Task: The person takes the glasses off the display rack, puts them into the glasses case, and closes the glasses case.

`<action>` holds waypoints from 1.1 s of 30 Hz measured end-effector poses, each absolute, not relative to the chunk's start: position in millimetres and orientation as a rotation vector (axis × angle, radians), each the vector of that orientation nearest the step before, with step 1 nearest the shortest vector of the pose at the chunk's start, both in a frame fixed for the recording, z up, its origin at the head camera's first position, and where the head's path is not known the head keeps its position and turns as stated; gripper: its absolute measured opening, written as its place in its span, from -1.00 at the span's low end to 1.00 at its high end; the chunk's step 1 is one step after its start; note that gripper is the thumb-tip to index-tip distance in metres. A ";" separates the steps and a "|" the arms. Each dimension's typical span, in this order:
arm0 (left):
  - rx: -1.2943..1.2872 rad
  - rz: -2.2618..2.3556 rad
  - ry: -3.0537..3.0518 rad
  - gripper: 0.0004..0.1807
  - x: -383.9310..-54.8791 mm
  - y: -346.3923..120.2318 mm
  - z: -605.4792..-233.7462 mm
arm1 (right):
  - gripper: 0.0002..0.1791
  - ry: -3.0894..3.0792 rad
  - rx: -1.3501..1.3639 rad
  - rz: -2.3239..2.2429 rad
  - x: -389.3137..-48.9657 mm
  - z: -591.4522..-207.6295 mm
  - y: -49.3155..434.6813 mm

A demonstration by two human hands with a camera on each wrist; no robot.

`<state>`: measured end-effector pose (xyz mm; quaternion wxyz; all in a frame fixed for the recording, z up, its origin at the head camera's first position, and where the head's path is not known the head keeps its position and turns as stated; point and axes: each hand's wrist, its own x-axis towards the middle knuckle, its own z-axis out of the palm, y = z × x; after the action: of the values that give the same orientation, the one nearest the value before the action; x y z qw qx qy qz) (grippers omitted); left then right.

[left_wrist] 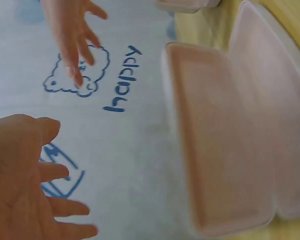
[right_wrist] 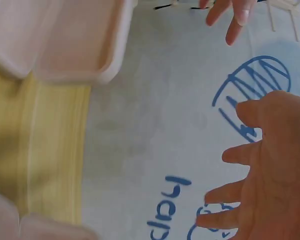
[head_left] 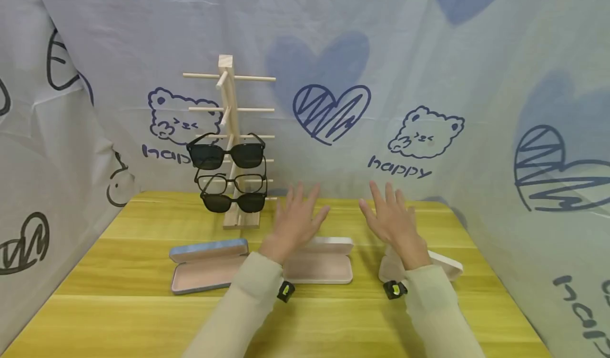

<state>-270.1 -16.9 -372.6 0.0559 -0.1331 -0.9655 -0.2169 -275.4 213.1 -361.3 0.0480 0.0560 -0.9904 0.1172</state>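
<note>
My left hand [head_left: 296, 220] hovers over the middle glasses case [head_left: 318, 269] with fingers spread and nothing in it. My right hand [head_left: 392, 217], likewise spread and bare, is above the right glasses case [head_left: 445, 264], partly hiding it. Both cases are white outside, pink inside, with lids raised. In the left wrist view the middle case [left_wrist: 220, 145] shows a bare pink lining. Farther left lies a blue glasses case [head_left: 209, 273], its lid up too. Behind it, a wooden rack holds upper sunglasses [head_left: 248, 155], clear-lens glasses [head_left: 249, 183] and lower sunglasses [head_left: 251, 203].
The wooden rack [head_left: 230, 125] stands at the back left, its pegs sticking out sideways and forward. A wood-grain table [head_left: 143, 315] carries everything. A printed cloth [head_left: 329, 8] hangs close behind the table and along its sides.
</note>
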 end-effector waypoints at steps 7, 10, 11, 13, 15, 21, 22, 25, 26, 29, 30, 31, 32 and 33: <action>-0.625 -0.932 -2.773 -0.36 -257.2 -45.9 -338.4 | -0.33 -2.864 0.352 0.799 -279.2 -348.0 204.2; -0.655 -1.022 -2.712 -0.42 -252.6 -63.4 -324.6 | -0.40 -2.811 0.386 1.000 -279.6 -339.1 197.1; -0.664 -1.044 -2.695 -0.43 -251.0 -69.6 -320.3 | -0.42 -2.802 0.382 1.050 -279.4 -336.1 194.0; -0.675 -1.072 -2.662 -0.45 -247.7 -81.6 -312.5 | -0.45 -2.779 0.391 1.123 -279.1 -330.2 187.3; -0.693 -1.068 -2.617 -0.45 -243.9 -93.0 -305.9 | -0.48 -2.762 0.401 1.155 -278.6 -324.9 179.6; -0.737 -0.984 -2.452 -0.50 -230.4 -124.6 -290.0 | -0.54 -2.719 0.455 1.205 -277.2 -312.3 156.5; -0.736 -0.982 -2.427 -0.51 -228.4 -129.9 -287.9 | -0.55 -2.708 0.470 1.217 -277.2 -310.5 153.1; -0.711 -0.982 -2.356 -0.55 -223.9 -145.5 -281.4 | -0.57 -2.675 0.519 1.240 -277.8 -306.5 143.6; -0.699 -0.978 -2.333 -0.57 -222.9 -150.5 -278.8 | -0.58 -2.663 0.531 1.250 -278.0 -305.1 140.5; -0.638 -0.937 -2.285 -0.61 -222.1 -165.7 -273.0 | -0.59 -2.635 0.563 1.269 -278.7 -301.7 131.8; -0.618 -0.919 -2.275 -0.62 -222.9 -171.1 -272.1 | -0.60 -2.626 0.574 1.279 -278.9 -300.8 128.7; -0.595 -0.909 -2.269 -0.62 -223.1 -176.6 -270.7 | -0.60 -2.619 0.582 1.286 -279.4 -299.7 125.4; -0.567 -0.894 -2.266 -0.63 -223.8 -182.0 -269.9 | -0.61 -2.615 0.586 1.293 -279.3 -298.6 121.8; -0.543 -0.891 -2.266 -0.63 -224.9 -187.3 -269.5 | -0.61 -2.608 0.598 1.298 -279.8 -297.9 118.2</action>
<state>-224.9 -187.3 -269.5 0.3176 -0.2065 -0.8613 -0.3386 -279.8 118.2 -297.9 0.0839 0.2003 -0.8738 0.4351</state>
